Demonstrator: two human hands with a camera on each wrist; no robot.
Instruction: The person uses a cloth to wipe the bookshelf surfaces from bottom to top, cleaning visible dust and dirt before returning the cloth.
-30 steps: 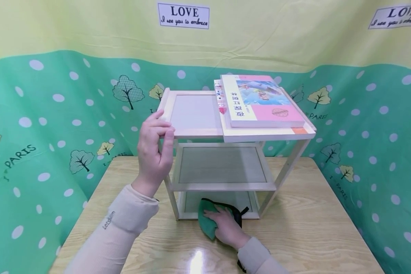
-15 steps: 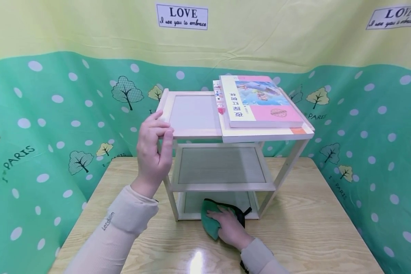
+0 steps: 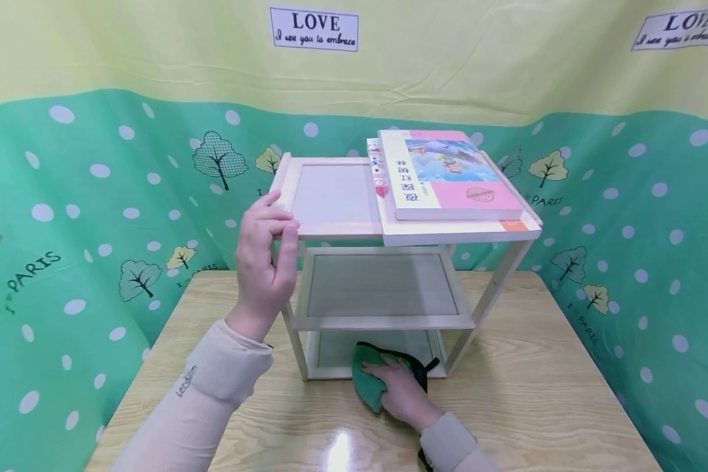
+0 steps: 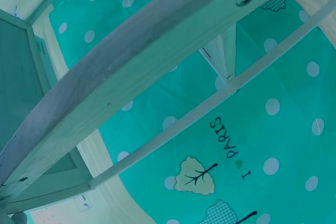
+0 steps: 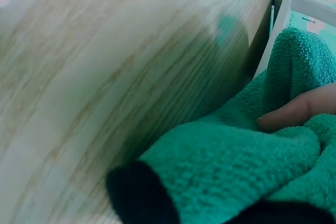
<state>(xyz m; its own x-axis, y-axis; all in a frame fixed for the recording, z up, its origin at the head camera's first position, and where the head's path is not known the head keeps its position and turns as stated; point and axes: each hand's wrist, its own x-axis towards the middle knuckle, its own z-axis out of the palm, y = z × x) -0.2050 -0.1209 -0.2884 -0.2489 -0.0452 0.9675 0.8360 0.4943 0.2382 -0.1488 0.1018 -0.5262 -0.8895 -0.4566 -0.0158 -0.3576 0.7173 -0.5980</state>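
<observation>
In the head view, a pale wooden three-tier shelf rack [image 3: 383, 322] stands on the table. My left hand [image 3: 265, 252] grips its upper left front corner, fingers bent over the edge and thumb at the front. The left wrist view shows only the rack's wooden rail [image 4: 121, 61]; the hand is out of sight there. Down at the bottom tier's front edge, my right hand [image 3: 402, 392] holds a green cloth [image 3: 366, 387] with black edging. Seen from the right wrist, one finger [image 5: 299, 109] sinks into a fold of the fuzzy cloth [image 5: 226, 156].
Two books lie stacked on the right of the top tier, a pink and cream one [image 3: 448, 174] above a larger one [image 3: 392, 229] that overhangs the front edge. The middle tier [image 3: 383, 285] sits close above the right hand. Patterned curtain [image 3: 65, 196] surrounds the wood-grain table [image 3: 537, 380].
My right hand and the green cloth have slid a little to the right along the bottom tier's front edge. The left hand keeps its place on the rack's corner.
</observation>
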